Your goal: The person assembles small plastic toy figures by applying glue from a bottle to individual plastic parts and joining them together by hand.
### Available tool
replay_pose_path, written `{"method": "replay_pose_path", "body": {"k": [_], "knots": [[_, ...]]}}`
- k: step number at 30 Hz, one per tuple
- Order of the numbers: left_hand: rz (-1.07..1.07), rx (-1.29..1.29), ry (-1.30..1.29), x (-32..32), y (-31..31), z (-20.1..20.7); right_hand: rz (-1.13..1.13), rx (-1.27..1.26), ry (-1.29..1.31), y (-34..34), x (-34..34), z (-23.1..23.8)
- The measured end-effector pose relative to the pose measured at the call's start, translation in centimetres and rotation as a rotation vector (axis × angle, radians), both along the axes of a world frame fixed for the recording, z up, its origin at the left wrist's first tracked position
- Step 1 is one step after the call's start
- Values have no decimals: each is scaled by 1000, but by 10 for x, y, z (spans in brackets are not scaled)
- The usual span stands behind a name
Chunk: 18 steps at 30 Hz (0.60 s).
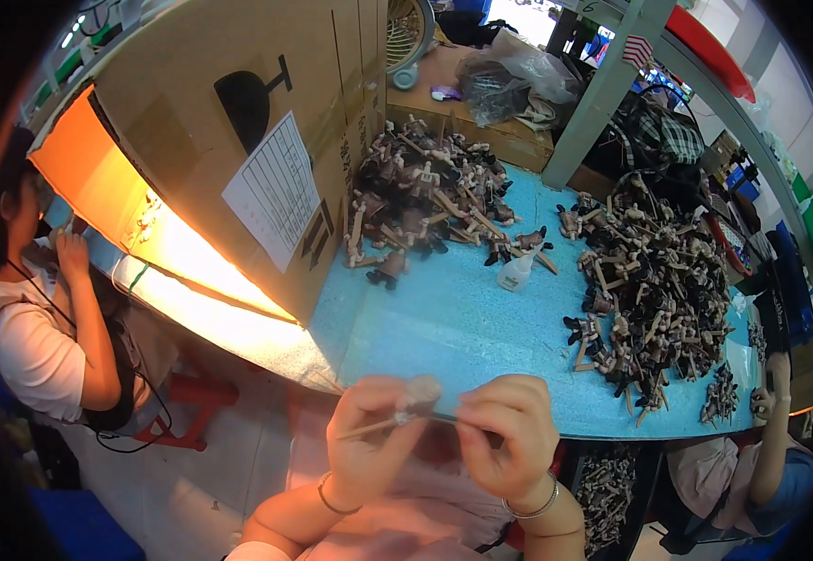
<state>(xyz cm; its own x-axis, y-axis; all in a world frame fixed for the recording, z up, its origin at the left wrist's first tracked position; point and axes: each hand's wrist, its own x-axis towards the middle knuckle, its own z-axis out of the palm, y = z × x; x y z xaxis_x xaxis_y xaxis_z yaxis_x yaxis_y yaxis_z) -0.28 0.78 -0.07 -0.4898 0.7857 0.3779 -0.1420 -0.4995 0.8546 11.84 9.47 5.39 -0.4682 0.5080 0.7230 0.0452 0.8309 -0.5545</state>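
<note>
Close in front of me, just over the near edge of the blue tabletop point(406, 327), both hands are raised and closed. My left hand point(369, 449) pinches a small pale figure part point(421, 391), smeared by motion, with a thin wooden stick point(367, 430) crossing the fingers. In my right hand point(509, 439) is a thin dark rod point(444, 417), its tip pointing left at the pale part. I cannot make out whether the tip touches it. Farther off, a small white bottle point(516, 271) stands beside a heap of small brown-and-black figures point(425, 187) with wooden sticks.
A second figure heap point(654, 290) covers the table's right side. A tall cardboard box point(322, 56) walls off the left, lit orange inside. A metal post point(603, 103) rises at the back. One person point(51, 346) sits left; another person's arm point(776, 421) shows right.
</note>
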Motion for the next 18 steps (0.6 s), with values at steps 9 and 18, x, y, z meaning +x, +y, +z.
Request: {"method": "replay_pose_path", "body": {"k": [9, 18], "knots": [[202, -45, 384, 2, 2, -2, -39, 144, -83, -1, -8, -1], [219, -127, 84, 15, 12, 1, -44, 102, -330, -10, -7, -1]]}}
